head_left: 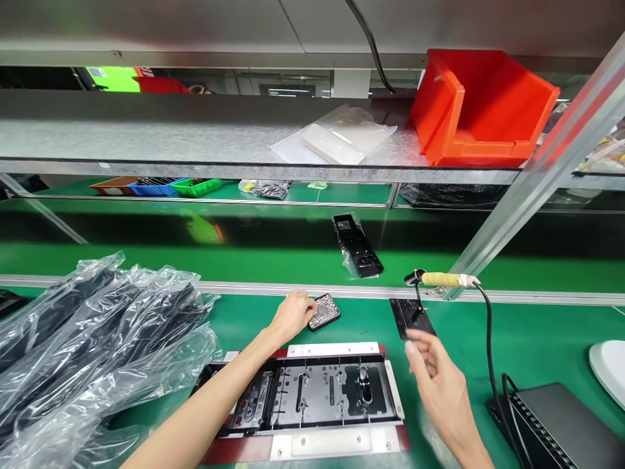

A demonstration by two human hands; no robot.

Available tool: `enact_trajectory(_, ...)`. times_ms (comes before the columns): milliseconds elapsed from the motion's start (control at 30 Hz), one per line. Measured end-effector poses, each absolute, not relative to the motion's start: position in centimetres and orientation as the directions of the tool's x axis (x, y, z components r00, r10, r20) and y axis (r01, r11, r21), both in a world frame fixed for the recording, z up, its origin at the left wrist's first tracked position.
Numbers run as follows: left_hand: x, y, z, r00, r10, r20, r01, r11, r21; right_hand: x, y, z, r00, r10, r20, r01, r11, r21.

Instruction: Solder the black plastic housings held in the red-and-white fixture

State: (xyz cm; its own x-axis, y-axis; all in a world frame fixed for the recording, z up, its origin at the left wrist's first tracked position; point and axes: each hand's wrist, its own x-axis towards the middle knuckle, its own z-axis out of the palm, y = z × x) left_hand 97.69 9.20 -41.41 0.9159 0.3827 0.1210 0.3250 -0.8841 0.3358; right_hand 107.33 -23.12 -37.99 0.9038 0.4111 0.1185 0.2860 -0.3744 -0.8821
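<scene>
My left hand (293, 315) reaches over a small dark tray (324, 312) filled with tiny metallic pieces. Its fingers are pinched together at the tray's left side, and whatever may be between the tips is hidden. My right hand (437, 374) hovers right of the fixture, thumb and forefinger slightly apart, with nothing visible between them. Just beyond its fingertips lies a black plate (404, 316). A yellow-wrapped handheld tool (442, 279) with a black cable rests above that plate. Below my hands, a black-framed housing panel (319, 391) sits in a fixture with white clamping strips (336, 441).
Plastic-wrapped dark parts (112, 345) pile up at the left. A black device (566, 423) with a cable stands lower right, near a white rounded object (610, 371). A wrapped black panel (359, 247) lies behind the rail. An orange bin (488, 111) stands on the shelf.
</scene>
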Motion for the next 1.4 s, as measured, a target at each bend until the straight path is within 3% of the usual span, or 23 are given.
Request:
enact_trajectory(133, 98.3, 8.9, -40.2, 0.911, 0.389, 0.136, 0.32, -0.876, 0.361, 111.0, -20.7, -37.5, 0.971, 0.219, 0.09, 0.125, -0.151, -0.981)
enact_trajectory(300, 96.5, 6.1, -37.4, 0.861, 0.492, 0.127, 0.369, -0.778, 0.509, 115.2, -18.1, -36.6, 0.959, -0.057, 0.277, 0.272, -0.08, -0.959)
enact_trajectory(533, 89.6, -1.0, -36.3, 0.913, 0.405, 0.049, 0.228, -0.607, 0.761, 118.4, -15.3, -35.4, 0.873, -0.085, 0.48, 0.471, -0.105, -0.876)
enact_trajectory(667, 88.0, -2.9, -37.5, 0.957, 0.267, 0.109, 0.091, -0.638, 0.765, 118.2, -15.2, -34.8, 0.795, -0.118, 0.596, 0.587, -0.099, -0.803)
enact_trajectory(800, 88.2, -3.6, -38.1, 0.972, 0.148, 0.183, -0.026, -0.707, 0.707, 116.4, -16.5, -32.9, 0.701, -0.2, 0.685, 0.684, -0.083, -0.724)
enact_trajectory(1000, 88.0, -3.9, -39.0, 0.943, 0.036, 0.331, -0.15, -0.843, 0.517, 112.1, -18.9, -30.3, 0.667, -0.207, 0.716, 0.72, -0.069, -0.691)
enact_trajectory(1233, 86.8, -4.4, -38.7, 0.931, -0.18, 0.319, -0.22, -0.971, 0.095, 107.6, -20.1, -29.1, 0.654, -0.145, 0.743, 0.742, -0.071, -0.667)
enact_trajectory(1400, 86.1, -4.9, -38.7, 0.945, -0.178, 0.275, -0.182, -0.983, -0.011, 105.6, -20.2, -28.4, 0.632, -0.115, 0.766, 0.769, -0.028, -0.638)
